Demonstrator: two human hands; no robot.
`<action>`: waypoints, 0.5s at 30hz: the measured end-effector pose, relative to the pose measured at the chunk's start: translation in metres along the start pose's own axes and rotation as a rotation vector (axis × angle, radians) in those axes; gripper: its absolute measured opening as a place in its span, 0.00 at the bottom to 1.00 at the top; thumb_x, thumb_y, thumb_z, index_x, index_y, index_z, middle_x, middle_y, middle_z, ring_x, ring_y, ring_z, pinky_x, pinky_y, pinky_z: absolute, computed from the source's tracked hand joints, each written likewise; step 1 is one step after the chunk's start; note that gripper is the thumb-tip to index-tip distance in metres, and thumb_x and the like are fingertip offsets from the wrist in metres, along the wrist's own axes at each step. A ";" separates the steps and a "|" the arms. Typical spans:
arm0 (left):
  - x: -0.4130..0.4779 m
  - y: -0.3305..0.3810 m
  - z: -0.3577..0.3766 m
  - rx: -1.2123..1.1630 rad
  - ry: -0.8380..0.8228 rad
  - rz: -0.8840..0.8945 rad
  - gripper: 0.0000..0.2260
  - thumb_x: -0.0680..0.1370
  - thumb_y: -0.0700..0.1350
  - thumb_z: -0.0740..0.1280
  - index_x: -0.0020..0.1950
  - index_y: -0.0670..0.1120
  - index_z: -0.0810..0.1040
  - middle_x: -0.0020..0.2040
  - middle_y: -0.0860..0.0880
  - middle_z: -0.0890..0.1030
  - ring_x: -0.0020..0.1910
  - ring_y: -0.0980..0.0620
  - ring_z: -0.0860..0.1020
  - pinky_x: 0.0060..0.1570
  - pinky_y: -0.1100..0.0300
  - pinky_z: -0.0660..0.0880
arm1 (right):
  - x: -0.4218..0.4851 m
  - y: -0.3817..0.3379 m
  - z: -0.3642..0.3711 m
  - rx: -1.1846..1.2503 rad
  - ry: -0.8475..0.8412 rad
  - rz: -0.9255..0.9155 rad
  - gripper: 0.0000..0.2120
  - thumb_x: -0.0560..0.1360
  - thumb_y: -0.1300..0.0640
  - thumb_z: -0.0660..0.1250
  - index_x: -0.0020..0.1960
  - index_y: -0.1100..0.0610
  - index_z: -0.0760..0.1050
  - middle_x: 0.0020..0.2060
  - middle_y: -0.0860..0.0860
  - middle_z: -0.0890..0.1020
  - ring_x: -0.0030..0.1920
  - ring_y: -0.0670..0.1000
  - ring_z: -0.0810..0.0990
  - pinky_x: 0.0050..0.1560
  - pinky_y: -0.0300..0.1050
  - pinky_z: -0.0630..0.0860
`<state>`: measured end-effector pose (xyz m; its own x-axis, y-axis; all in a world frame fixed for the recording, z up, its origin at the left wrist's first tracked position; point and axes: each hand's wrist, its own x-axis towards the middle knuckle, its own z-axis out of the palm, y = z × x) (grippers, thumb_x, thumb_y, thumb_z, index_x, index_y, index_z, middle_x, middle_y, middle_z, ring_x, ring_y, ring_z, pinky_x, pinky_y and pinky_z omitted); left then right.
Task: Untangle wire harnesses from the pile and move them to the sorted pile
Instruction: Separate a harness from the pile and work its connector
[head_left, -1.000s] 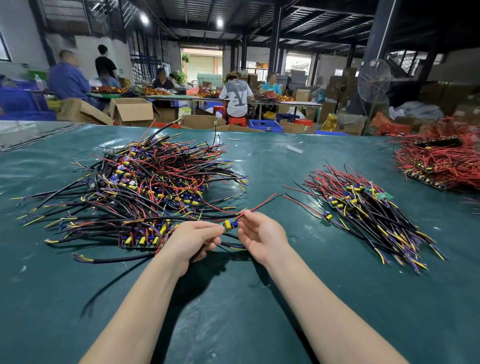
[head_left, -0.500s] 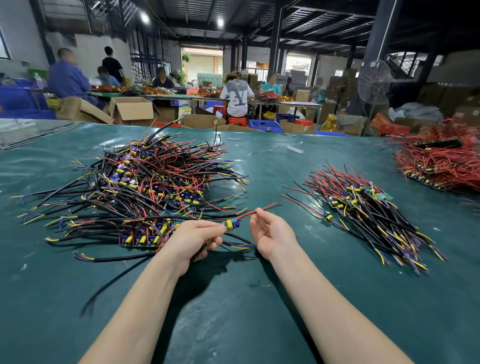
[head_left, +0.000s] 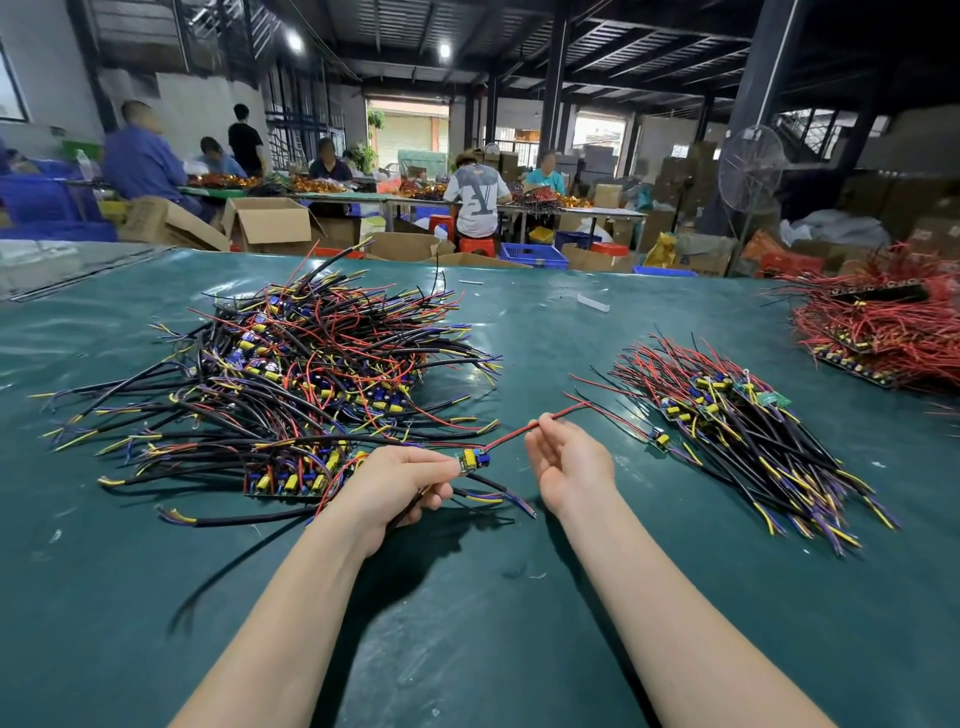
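Here, a dark green, glossy sheet covers the bench (head_left: 467, 639), wrinkled in places and dotted with small pale scraps. On its left part lies the tangled pile (head_left: 311, 364) of black, red, yellow and purple leads with small boards. The sorted pile (head_left: 737, 415) lies on the right, its wires running roughly one way. At the far right edge sits a red heap (head_left: 883, 332) of wires on dark strips.

Between the two piles, just above the sheet, hangs one wire harness (head_left: 474, 460). The left hand (head_left: 395, 483) has its fingers curled round the black cables and pinches the little board. The right hand (head_left: 571, 462) pinches the red lead at its fingertips.

Beyond the bench the room is a dim workshop with dark steel beams and ceiling lamps. People sit at long tables (head_left: 571, 209) heaped with wires. Open cardboard boxes (head_left: 270, 221), a blue crate (head_left: 532, 254) and a standing fan (head_left: 750, 169) are behind.
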<state>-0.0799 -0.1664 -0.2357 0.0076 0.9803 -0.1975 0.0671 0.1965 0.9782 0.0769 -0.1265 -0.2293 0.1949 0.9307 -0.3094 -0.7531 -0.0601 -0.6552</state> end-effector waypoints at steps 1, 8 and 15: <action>0.000 0.000 0.001 0.009 -0.006 0.000 0.04 0.75 0.40 0.68 0.40 0.45 0.79 0.23 0.53 0.76 0.20 0.61 0.70 0.19 0.71 0.64 | 0.002 -0.002 -0.002 -0.004 0.003 -0.026 0.11 0.75 0.71 0.62 0.36 0.62 0.69 0.17 0.51 0.76 0.17 0.43 0.74 0.22 0.33 0.75; 0.001 0.000 0.000 0.033 -0.017 -0.010 0.05 0.75 0.39 0.68 0.39 0.45 0.79 0.22 0.53 0.75 0.19 0.60 0.70 0.19 0.71 0.64 | 0.015 -0.013 -0.012 -0.030 0.008 -0.225 0.14 0.74 0.74 0.62 0.34 0.60 0.69 0.23 0.50 0.76 0.19 0.41 0.74 0.26 0.30 0.74; 0.000 0.001 0.000 0.058 -0.026 -0.013 0.05 0.75 0.40 0.68 0.39 0.45 0.79 0.23 0.53 0.75 0.19 0.60 0.70 0.20 0.70 0.64 | 0.018 -0.022 -0.018 -0.045 0.025 -0.302 0.11 0.75 0.71 0.62 0.35 0.60 0.70 0.18 0.49 0.75 0.18 0.41 0.73 0.23 0.32 0.74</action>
<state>-0.0795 -0.1664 -0.2348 0.0327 0.9767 -0.2120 0.1246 0.2065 0.9705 0.1087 -0.1145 -0.2329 0.4216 0.8999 -0.1118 -0.6298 0.2018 -0.7501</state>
